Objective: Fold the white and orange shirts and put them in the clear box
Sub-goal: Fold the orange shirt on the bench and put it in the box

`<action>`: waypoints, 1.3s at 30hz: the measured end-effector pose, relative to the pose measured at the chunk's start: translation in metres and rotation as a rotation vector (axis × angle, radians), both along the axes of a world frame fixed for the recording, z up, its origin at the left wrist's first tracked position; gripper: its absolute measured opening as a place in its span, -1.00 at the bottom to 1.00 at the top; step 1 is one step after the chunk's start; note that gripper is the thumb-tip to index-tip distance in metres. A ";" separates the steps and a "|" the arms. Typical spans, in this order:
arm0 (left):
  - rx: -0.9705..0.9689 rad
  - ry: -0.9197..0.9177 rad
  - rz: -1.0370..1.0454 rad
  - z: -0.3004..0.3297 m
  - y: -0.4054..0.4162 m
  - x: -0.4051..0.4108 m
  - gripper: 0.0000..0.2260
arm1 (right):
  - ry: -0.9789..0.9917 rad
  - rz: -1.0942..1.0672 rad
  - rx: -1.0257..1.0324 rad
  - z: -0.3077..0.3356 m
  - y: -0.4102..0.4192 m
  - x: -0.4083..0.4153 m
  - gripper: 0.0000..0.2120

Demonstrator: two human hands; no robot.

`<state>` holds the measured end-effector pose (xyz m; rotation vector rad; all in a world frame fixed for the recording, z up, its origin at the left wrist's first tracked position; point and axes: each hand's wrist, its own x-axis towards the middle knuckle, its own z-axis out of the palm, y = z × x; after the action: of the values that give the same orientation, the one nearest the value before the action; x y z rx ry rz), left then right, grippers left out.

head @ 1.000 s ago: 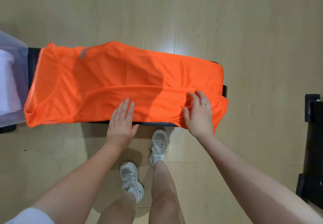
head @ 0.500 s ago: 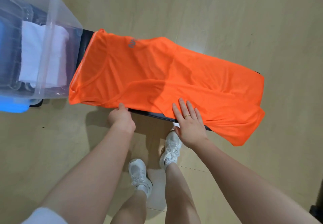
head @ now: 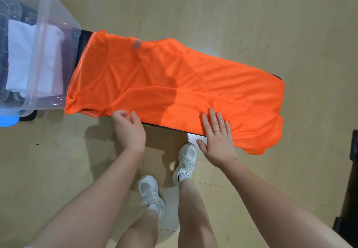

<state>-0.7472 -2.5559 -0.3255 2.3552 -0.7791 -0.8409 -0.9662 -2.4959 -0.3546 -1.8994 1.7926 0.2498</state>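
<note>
With the left hand (head: pixel 129 129) pinching the orange shirt (head: pixel 174 85) hem at its fingertips and the right hand (head: pixel 218 141) lying flat, fingers spread, the overhanging cloth beyond them is risking sliding off.

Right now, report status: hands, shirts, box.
Left hand curled at orange shirt near edge, grip unclear. Right hand flat on it. White shirt folded inside clear box. Nothing in the way.

The orange shirt (head: pixel 174 85) lies spread over a black bench (head: pixel 83 40), the right hand (head: pixel 218 141) flat on it, beside a clear box (head: pixel 48 15) holding a folded white shirt (head: pixel 21 57).
</note>
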 end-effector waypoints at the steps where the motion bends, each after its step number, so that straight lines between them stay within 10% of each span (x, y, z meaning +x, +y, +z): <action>1: -0.053 0.001 -0.225 0.003 0.003 -0.018 -0.86 | -0.006 -0.051 -0.022 0.001 0.001 -0.006 -0.33; 5: -0.118 -0.135 -1.091 -0.014 0.007 -0.083 -0.66 | 0.051 -0.100 -0.059 -0.007 0.005 -0.034 -0.22; 9: -0.014 -0.296 -1.475 -0.039 0.006 -0.114 -0.38 | 0.201 -0.042 -0.110 -0.023 0.021 -0.070 -0.06; 26: 0.230 -0.401 -1.489 -0.031 -0.009 -0.126 -0.14 | 0.214 0.018 -0.172 0.010 0.030 -0.155 -0.36; 39: 0.260 -0.462 -1.389 -0.051 -0.024 -0.090 -0.24 | 0.076 0.052 -0.158 -0.027 -0.024 -0.070 -0.43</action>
<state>-0.8373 -2.5795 -0.3761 1.9551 -2.7501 -0.8585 -1.0367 -2.5199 -0.3818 -2.0737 1.8624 0.2064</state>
